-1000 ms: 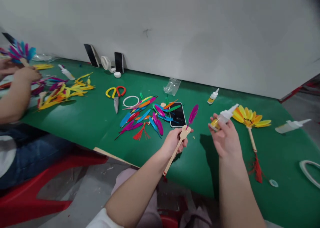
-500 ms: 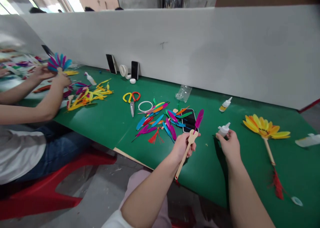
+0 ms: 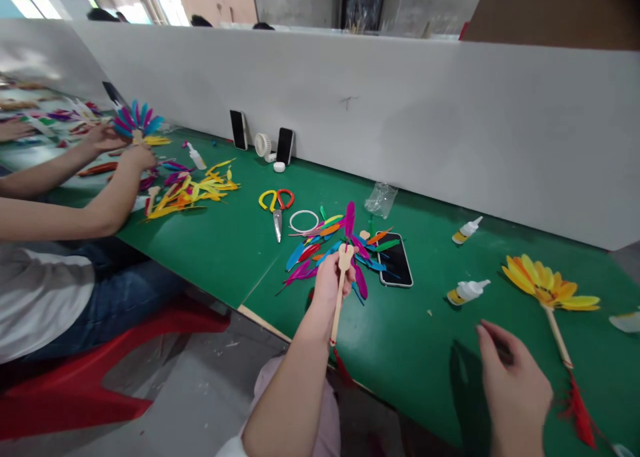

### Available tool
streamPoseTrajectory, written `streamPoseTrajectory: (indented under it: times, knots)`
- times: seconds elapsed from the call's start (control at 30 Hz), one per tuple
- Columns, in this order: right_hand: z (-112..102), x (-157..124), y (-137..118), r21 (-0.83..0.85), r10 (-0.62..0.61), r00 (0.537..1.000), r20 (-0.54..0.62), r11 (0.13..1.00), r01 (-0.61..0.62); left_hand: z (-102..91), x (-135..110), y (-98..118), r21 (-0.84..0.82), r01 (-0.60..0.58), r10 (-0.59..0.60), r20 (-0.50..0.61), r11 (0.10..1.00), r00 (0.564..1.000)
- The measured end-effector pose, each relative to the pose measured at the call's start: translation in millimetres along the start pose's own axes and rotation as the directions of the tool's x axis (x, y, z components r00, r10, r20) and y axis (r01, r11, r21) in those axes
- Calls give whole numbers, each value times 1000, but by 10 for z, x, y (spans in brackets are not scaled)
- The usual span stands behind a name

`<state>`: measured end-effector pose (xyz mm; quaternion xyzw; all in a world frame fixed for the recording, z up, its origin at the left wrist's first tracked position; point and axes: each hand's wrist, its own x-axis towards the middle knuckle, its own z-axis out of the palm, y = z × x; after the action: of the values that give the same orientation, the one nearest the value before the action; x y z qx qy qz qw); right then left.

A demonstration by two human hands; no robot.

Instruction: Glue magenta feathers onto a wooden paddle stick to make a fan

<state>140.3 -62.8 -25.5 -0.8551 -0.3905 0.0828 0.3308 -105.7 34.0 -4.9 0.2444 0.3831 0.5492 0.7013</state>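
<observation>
Gripped in my left hand (image 3: 326,285) is a pale wooden fan handle (image 3: 338,303), held upright and tilted, with one magenta feather (image 3: 350,220) at its head. A red tassel (image 3: 342,369) hangs from its lower end. My right hand (image 3: 517,383) is over the table at the right, holding nothing, thumb and fingers apart. Just beyond it a white glue bottle (image 3: 467,291) lies on its side. Loose coloured feathers (image 3: 300,255) lie behind my left hand. At the right is a yellow feather fan (image 3: 555,323) with a red tassel.
A phone (image 3: 395,260) lies by the feathers; scissors (image 3: 277,210) and a white ring (image 3: 304,221) are further left. Another glue bottle (image 3: 467,230) stands near the white partition (image 3: 425,130). At the left a person holds a blue and magenta feather fan (image 3: 137,122), beside yellow feathers (image 3: 200,193).
My right hand has let go of the glue bottle, which now lies on the table, and has drawn back toward me. My left hand has moved left with the fan handle.
</observation>
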Motion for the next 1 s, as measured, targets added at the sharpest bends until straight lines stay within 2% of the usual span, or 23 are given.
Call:
streamPoseTrajectory:
  times: [0.03,0.07,0.1,0.13,0.17,0.23,0.3,0.37,0.47,0.7,1.0]
  knots:
    - [16,-104,-97,47,-19,1000,-8,999,20,-20,7,27,-14,-3,3,-3,1000,1000]
    - [74,-183,-218,72,-102,991,89,993,96,-33,12,44,-23,-7,7,-4,1000,1000]
    - [170,-233,-357,93,-247,942,227,968,232,-41,15,52,-26,-10,10,-6,1000,1000]
    - [293,-258,-508,101,-383,863,330,923,371,-47,16,56,-29,-14,14,-12,999,1000]
    - [432,-263,-660,82,-473,797,375,874,480,-51,16,57,-31,-16,16,-15,999,1000]
    - [707,-245,-932,-52,-521,719,461,793,608,-60,12,60,-40,-17,16,-20,999,1000]
    - [912,-227,-1123,-152,-507,681,529,733,663,-75,5,70,-47,-20,19,-23,999,1000]
    - [1026,-230,-1227,-209,-512,674,532,692,691,-90,-4,86,-41,-22,22,-23,999,1000]
    - [1083,-249,-1278,-258,-519,672,529,655,710,-104,-12,101,-33,-22,22,-11,999,1000]
    - [1146,-242,-1283,-280,-486,693,532,671,686,-108,-7,67,-26,-21,21,11,999,1000]
    - [1026,-230,-1189,-231,-530,688,496,683,693,-93,-22,41,6,-14,14,11,1000,1000]
